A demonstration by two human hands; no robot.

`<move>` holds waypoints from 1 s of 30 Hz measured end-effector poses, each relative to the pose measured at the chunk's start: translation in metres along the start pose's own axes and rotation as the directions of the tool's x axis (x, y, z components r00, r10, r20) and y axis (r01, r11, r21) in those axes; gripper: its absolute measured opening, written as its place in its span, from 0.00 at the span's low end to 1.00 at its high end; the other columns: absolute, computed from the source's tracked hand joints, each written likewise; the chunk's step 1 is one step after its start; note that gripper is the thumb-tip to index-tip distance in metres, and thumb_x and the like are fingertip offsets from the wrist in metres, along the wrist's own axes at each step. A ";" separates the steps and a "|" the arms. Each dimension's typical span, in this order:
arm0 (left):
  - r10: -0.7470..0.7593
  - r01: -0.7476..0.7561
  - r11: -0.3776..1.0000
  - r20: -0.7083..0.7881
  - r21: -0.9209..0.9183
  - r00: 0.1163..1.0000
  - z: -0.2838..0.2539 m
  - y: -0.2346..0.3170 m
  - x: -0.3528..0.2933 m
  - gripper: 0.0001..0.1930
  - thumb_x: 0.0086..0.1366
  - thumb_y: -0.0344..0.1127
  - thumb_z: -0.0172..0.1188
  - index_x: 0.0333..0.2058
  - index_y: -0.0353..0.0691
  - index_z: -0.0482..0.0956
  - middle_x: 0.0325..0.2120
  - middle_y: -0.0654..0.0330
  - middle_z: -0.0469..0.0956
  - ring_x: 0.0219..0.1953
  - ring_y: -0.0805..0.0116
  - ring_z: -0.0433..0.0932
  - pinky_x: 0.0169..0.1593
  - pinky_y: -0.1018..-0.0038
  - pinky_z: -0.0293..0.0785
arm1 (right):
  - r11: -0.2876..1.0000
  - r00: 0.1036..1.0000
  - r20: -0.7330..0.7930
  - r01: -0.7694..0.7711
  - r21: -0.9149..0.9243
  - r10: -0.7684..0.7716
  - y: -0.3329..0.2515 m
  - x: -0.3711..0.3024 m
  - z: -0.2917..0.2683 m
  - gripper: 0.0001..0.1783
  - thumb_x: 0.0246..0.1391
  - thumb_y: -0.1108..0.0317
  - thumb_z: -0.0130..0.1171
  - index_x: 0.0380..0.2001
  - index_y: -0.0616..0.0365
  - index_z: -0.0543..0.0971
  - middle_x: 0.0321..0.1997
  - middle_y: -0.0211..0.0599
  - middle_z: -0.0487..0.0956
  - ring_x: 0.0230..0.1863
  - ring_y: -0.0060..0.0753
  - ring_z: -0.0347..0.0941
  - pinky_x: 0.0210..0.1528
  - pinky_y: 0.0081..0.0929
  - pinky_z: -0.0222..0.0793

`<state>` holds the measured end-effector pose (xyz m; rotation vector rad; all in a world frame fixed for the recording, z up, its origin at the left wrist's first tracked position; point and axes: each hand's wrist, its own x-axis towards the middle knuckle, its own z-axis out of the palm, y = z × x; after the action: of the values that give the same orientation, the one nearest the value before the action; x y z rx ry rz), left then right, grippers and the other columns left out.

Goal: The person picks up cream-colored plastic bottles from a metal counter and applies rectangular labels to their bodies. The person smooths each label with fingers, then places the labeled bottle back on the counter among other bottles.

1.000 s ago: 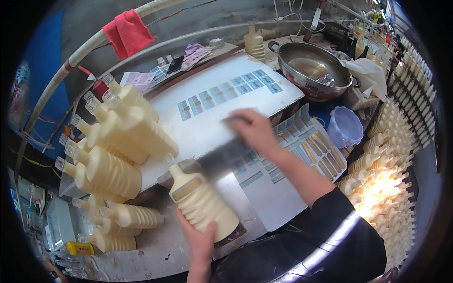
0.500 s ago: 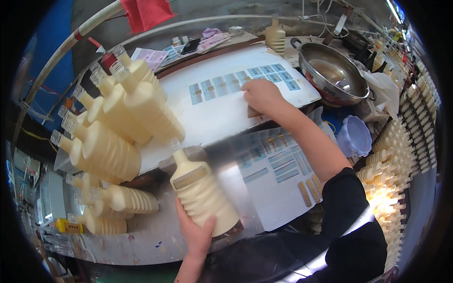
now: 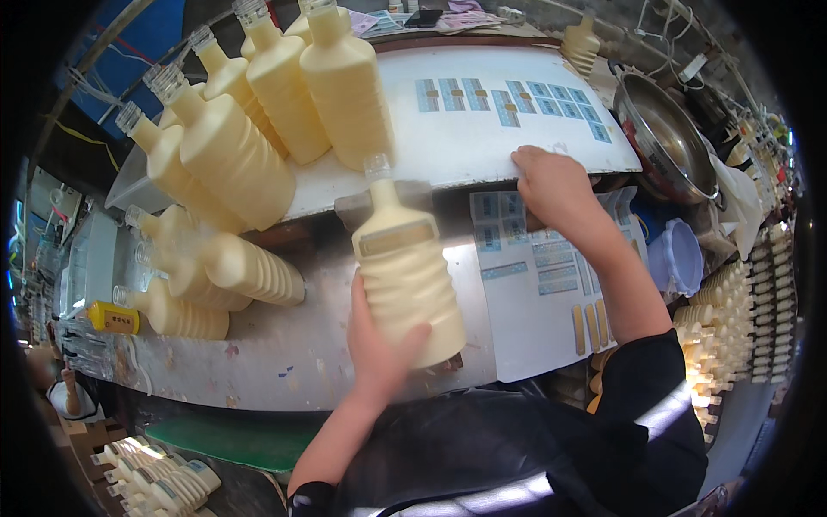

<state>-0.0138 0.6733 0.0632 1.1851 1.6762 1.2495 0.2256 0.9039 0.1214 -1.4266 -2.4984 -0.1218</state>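
Note:
My left hand (image 3: 379,349) grips the lower body of a cream-coloured ribbed bottle (image 3: 409,293), tilted slightly with its clear threaded neck pointing away from me. A gold-brown strip (image 3: 398,239) lies across the bottle's shoulder. My right hand (image 3: 551,185) is curled at the front edge of a raised white board (image 3: 457,155); whatever its fingers hold is hidden. Blue labels (image 3: 475,95) lie in a row on the board, several crossed by small gold pieces. One label (image 3: 506,109) sits nearer to me than its neighbours.
Several cream bottles (image 3: 280,90) stand at the left end of the board, with more (image 3: 250,267) on the metal bench (image 3: 258,366). A sheet (image 3: 525,336) with labels and gold strips lies below my right forearm. A metal pan (image 3: 663,129) and lilac bucket (image 3: 676,258) are at right.
The head view has shifted, so the scene sits differently in the picture. My right hand has drawn back from the label row to the board's front edge. The left still holds the bottle, now more upright.

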 end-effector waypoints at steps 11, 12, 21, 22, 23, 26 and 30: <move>0.021 -0.023 1.000 -0.084 -0.016 0.996 0.002 -0.009 0.003 0.50 0.51 0.35 0.72 0.72 0.35 0.56 0.58 0.43 0.75 0.59 0.47 0.76 0.63 0.57 0.72 | 0.992 0.984 0.175 -0.009 -0.123 0.031 0.025 0.053 0.015 0.11 0.57 0.69 0.51 0.33 0.57 0.84 0.38 0.49 0.86 0.42 0.54 0.83 0.46 0.46 0.78; 0.023 -0.025 0.999 -0.081 -0.023 0.996 0.001 -0.011 0.003 0.50 0.51 0.35 0.72 0.72 0.35 0.56 0.58 0.43 0.75 0.59 0.47 0.76 0.63 0.56 0.72 | 0.993 0.994 0.100 0.054 -0.103 -0.044 0.017 0.035 0.009 0.11 0.58 0.68 0.52 0.33 0.57 0.83 0.36 0.51 0.85 0.42 0.55 0.83 0.45 0.47 0.78; 0.017 -0.021 0.998 -0.069 -0.063 0.997 0.003 -0.008 0.000 0.49 0.51 0.34 0.70 0.72 0.35 0.56 0.58 0.44 0.74 0.60 0.50 0.76 0.64 0.59 0.71 | 0.809 0.715 -0.382 -0.547 0.216 0.585 0.213 -0.007 -0.090 0.21 0.56 0.50 0.58 0.30 0.57 0.88 0.32 0.51 0.85 0.38 0.50 0.84 0.46 0.45 0.76; 0.020 -0.027 0.992 -0.063 -0.123 0.998 0.005 -0.005 0.000 0.49 0.51 0.33 0.68 0.72 0.34 0.56 0.59 0.45 0.74 0.60 0.52 0.76 0.64 0.60 0.71 | 0.747 0.716 -0.229 -0.659 0.094 0.660 0.268 -0.018 -0.095 0.21 0.56 0.50 0.58 0.33 0.57 0.88 0.32 0.52 0.85 0.38 0.51 0.84 0.45 0.44 0.76; 0.027 -0.036 0.992 -0.068 -0.125 0.997 0.006 -0.007 0.001 0.49 0.51 0.33 0.68 0.72 0.34 0.56 0.59 0.45 0.73 0.60 0.52 0.75 0.64 0.60 0.71 | 0.701 0.701 -0.028 -0.712 0.036 0.713 0.298 -0.024 -0.097 0.21 0.54 0.51 0.59 0.38 0.57 0.88 0.35 0.48 0.86 0.39 0.50 0.84 0.45 0.42 0.76; 0.039 -0.048 0.988 -0.063 -0.146 0.997 0.008 -0.011 0.001 0.49 0.51 0.33 0.66 0.72 0.32 0.54 0.61 0.44 0.71 0.61 0.54 0.74 0.65 0.61 0.70 | 0.662 0.673 0.109 -0.740 0.121 0.732 0.366 -0.034 -0.079 0.20 0.53 0.57 0.60 0.45 0.57 0.87 0.41 0.46 0.87 0.40 0.45 0.84 0.45 0.38 0.75; 0.029 -0.044 0.981 -0.083 -0.191 0.996 0.009 -0.013 -0.002 0.50 0.52 0.32 0.65 0.72 0.31 0.52 0.62 0.45 0.69 0.62 0.55 0.72 0.66 0.62 0.68 | 0.550 0.587 0.293 -0.810 0.204 0.755 0.351 -0.020 -0.071 0.18 0.55 0.59 0.60 0.44 0.60 0.86 0.38 0.45 0.86 0.35 0.39 0.81 0.38 0.36 0.74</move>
<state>-0.0087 0.6729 0.0483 1.0653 1.5557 1.4637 0.5487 1.0535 0.1648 -2.3048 -1.5972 0.5820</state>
